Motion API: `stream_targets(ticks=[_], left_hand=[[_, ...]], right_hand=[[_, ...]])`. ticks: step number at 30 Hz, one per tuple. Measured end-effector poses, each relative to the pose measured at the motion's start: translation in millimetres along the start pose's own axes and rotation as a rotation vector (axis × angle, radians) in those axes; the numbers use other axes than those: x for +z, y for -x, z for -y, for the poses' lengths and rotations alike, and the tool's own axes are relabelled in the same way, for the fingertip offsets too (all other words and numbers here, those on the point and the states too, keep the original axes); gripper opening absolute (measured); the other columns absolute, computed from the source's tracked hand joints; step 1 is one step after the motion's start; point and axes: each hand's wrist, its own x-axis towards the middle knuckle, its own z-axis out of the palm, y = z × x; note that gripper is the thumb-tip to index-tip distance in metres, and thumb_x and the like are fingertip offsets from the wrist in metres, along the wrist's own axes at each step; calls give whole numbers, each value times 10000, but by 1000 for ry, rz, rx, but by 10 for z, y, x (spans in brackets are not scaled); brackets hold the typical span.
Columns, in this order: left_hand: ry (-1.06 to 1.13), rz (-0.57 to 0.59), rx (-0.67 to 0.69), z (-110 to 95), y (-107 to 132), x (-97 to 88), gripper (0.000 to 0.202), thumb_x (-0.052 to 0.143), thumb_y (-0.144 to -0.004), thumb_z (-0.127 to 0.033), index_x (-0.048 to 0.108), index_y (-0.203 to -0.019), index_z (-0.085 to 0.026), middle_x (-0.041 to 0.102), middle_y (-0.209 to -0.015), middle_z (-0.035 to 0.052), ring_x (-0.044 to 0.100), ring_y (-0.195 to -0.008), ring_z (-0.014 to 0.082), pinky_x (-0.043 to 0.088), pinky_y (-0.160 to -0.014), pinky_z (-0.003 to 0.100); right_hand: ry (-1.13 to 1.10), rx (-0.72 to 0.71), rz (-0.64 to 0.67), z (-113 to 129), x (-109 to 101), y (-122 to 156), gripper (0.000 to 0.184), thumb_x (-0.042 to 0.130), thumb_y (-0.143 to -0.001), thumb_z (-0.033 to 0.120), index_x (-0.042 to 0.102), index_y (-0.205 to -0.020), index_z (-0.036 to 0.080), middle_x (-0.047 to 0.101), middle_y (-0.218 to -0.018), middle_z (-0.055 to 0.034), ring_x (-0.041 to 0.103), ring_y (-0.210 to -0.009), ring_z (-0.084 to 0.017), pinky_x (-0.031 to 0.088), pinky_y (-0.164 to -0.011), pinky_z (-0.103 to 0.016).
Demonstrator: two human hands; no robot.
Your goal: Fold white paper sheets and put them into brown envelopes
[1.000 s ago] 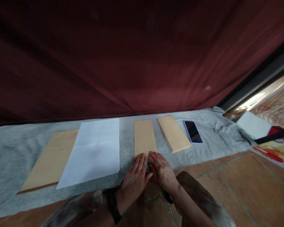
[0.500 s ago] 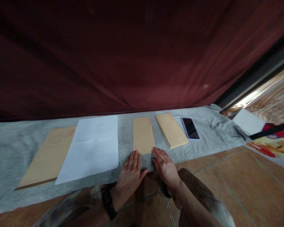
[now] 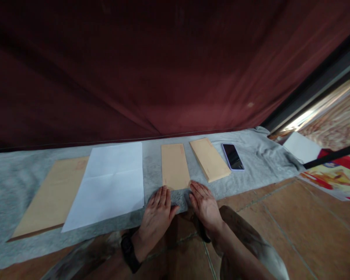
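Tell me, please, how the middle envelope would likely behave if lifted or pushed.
The middle envelope looks thin and flat, so it is probably light and may bend when lifted. Pushed, it would likely slide rather than tip, though the fuzzy gray cloth might add drag.

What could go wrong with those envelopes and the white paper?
The middle envelope might slide crooked or crease if the left hand and right hand, at its near corners, push unevenly. The white paper lies over part of the large envelope, so tugging one might shift the other. The slanted envelope stack sits close beside the phone, so a bump could knock them together.
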Motion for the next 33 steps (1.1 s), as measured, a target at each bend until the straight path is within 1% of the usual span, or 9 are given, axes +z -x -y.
stream_targets(ticks=[2,5,9,11,14,16,26,30,33], left_hand=[[7,10,-6,-22,-13,-21,522,445,-996,-426,584,-1373,-92,598,-1401,219,579,-1294,338,481,-1067,467],[-6,39,-15,-66,-50,-44,532,508,-976,-435,537,-1433,-165,601,-1404,190,565,-1306,340,466,-1084,491],[-52,54,-17,-103,-111,-45,585,609,-922,-451,534,-1433,-175,617,-1359,198,551,-1316,366,417,-1122,546],[-42,38,-8,-99,-127,-29,585,605,-924,-453,534,-1427,-162,600,-1388,198,519,-1352,363,409,-1133,542],[15,6,32,-68,-119,12,555,537,-962,-428,518,-1428,-127,531,-1480,195,468,-1406,328,415,-1146,495],[45,-12,53,-41,-98,43,555,495,-978,-423,510,-1431,-102,510,-1499,201,462,-1414,315,420,-1148,474],[-15,-72,44,33,-4,129,642,402,-994,-516,549,-1390,-33,536,-1452,251,523,-1358,345,476,-1081,469],[-44,-100,65,54,-18,114,600,405,-999,-491,581,-1349,-36,574,-1418,247,561,-1318,337,481,-1062,447],[-69,-89,88,56,-79,53,524,395,-1013,-421,612,-1306,-45,609,-1378,239,584,-1279,327,489,-1030,436]], right_hand=[[-14,-33,22,36,-12,-24,477,458,-1018,269,480,-1485,171,544,-1482,-122,507,-1374,-261,435,-1150,-492],[-37,-129,109,106,-8,-68,527,463,-1019,282,402,-1535,194,468,-1548,-100,430,-1436,-246,383,-1192,-494],[-37,-145,170,165,20,-95,522,458,-1021,266,403,-1533,181,470,-1546,-102,422,-1442,-239,366,-1203,-489],[-28,-125,165,166,29,-91,495,452,-1023,259,440,-1510,166,486,-1533,-112,441,-1429,-241,375,-1197,-485],[-12,-91,141,143,29,-72,461,450,-1025,256,490,-1472,152,522,-1503,-122,473,-1406,-241,384,-1192,-478],[-2,-71,117,123,26,-55,453,447,-1024,250,501,-1465,158,537,-1490,-120,489,-1393,-240,385,-1191,-478],[19,-17,52,64,37,-10,457,437,-1022,240,491,-1472,182,552,-1478,-103,507,-1376,-247,384,-1187,-484],[1,32,4,46,72,6,461,450,-1016,240,488,-1469,165,559,-1466,-130,504,-1373,-263,409,-1166,-496],[-38,90,-37,38,112,11,475,459,-1003,240,478,-1469,149,528,-1483,-160,481,-1384,-290,441,-1132,-516]])
